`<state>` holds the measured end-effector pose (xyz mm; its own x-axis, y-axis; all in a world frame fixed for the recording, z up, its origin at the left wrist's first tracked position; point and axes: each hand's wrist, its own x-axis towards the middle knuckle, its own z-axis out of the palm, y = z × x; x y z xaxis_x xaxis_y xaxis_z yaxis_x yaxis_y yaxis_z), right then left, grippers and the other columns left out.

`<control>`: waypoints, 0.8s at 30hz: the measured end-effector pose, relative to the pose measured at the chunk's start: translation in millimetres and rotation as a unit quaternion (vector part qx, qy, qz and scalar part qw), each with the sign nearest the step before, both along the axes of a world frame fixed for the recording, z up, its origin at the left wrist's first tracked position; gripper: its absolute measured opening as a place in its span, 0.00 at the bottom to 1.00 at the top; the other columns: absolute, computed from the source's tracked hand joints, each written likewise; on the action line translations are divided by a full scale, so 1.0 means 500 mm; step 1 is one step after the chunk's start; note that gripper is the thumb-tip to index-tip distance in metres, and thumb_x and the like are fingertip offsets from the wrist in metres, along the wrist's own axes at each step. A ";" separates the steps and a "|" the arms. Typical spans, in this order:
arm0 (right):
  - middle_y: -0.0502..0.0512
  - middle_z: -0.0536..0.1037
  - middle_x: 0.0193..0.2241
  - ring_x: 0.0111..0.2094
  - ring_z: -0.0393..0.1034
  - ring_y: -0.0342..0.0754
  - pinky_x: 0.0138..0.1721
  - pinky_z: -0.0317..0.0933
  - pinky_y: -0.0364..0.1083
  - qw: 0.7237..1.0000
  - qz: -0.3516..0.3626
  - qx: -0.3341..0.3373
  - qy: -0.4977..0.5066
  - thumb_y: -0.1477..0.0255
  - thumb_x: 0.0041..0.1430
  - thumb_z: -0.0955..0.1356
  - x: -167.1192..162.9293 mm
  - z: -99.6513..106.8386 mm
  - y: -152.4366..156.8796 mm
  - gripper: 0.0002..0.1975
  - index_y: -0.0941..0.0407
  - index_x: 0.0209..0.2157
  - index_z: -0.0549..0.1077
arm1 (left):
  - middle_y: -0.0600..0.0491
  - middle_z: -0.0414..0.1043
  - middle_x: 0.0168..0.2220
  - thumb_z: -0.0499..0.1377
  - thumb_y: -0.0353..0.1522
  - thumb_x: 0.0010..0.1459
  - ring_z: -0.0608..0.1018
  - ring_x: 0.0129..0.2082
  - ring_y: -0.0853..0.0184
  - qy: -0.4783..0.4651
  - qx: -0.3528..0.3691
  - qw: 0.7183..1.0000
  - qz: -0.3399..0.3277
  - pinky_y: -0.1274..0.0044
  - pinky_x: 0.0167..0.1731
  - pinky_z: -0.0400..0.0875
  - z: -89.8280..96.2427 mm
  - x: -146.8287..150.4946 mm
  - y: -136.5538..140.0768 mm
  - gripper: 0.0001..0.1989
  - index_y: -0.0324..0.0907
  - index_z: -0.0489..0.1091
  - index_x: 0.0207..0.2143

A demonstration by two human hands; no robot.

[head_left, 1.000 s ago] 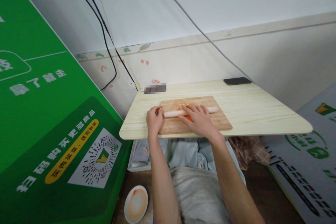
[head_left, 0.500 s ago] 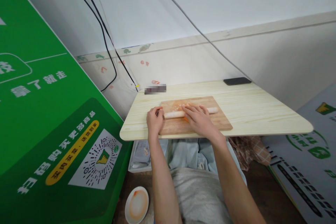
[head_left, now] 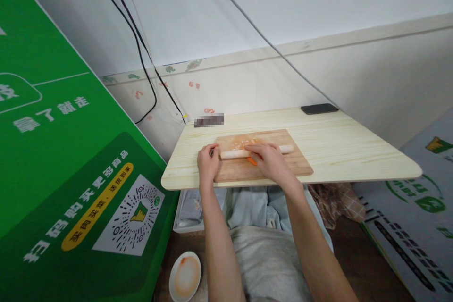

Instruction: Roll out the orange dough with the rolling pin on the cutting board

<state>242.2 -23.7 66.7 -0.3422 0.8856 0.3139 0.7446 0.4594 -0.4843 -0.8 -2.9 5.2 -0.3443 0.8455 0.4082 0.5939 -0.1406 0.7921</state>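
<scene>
A pale rolling pin [head_left: 235, 154] lies crosswise over a wooden cutting board [head_left: 233, 170]. My left hand [head_left: 208, 163] is closed at the pin's left end, its fingers curled and partly hidden. My right hand [head_left: 271, 160] rests over the pin right of its middle, fingers bent across it. Just below the pin, beside the right hand, a small flat orange piece [head_left: 252, 161] shows in part; its kind cannot be made out. Beyond the pin, the board carries an orange stain with whitish bits [head_left: 244, 142].
The board lies on a light wood-grain table [head_left: 361, 151]. A black phone [head_left: 319, 109] lies at its back edge, and a blurred-out item [head_left: 209, 120] at back left. Cables hang by the wall. Below left stands a stained white plate [head_left: 185, 276]. A green printed panel [head_left: 71, 160] borders the left.
My right hand's fingers have drawn in from stretched over the pin to more bent, showing more of the orange piece and the stain. My left hand looks unmoved.
</scene>
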 end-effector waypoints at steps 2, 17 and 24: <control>0.62 0.86 0.60 0.63 0.80 0.60 0.66 0.65 0.58 1.000 0.012 -0.016 0.007 0.77 0.73 0.66 0.009 0.002 0.001 0.22 0.55 0.62 0.84 | 0.45 0.87 0.48 0.58 0.34 0.70 0.85 0.49 0.55 -0.001 0.002 1.000 -0.001 0.63 0.57 0.78 0.000 0.001 -0.001 0.12 0.44 0.83 0.44; 0.57 0.88 0.56 0.60 0.83 0.60 0.64 0.69 0.60 0.998 -0.009 -0.009 0.062 0.79 0.72 0.69 -0.003 -0.007 0.015 0.20 0.49 0.55 0.88 | 0.45 0.87 0.49 0.58 0.34 0.70 0.85 0.51 0.55 0.001 0.003 1.000 0.004 0.63 0.58 0.78 0.001 0.002 -0.002 0.12 0.45 0.83 0.44; 0.57 0.89 0.53 0.56 0.85 0.60 0.67 0.65 0.63 0.997 -0.008 0.007 0.080 0.79 0.72 0.68 -0.003 -0.019 0.025 0.20 0.49 0.55 0.88 | 0.45 0.87 0.48 0.58 0.34 0.70 0.85 0.50 0.55 0.005 0.004 1.000 0.006 0.62 0.58 0.78 0.001 0.002 -0.002 0.12 0.45 0.83 0.43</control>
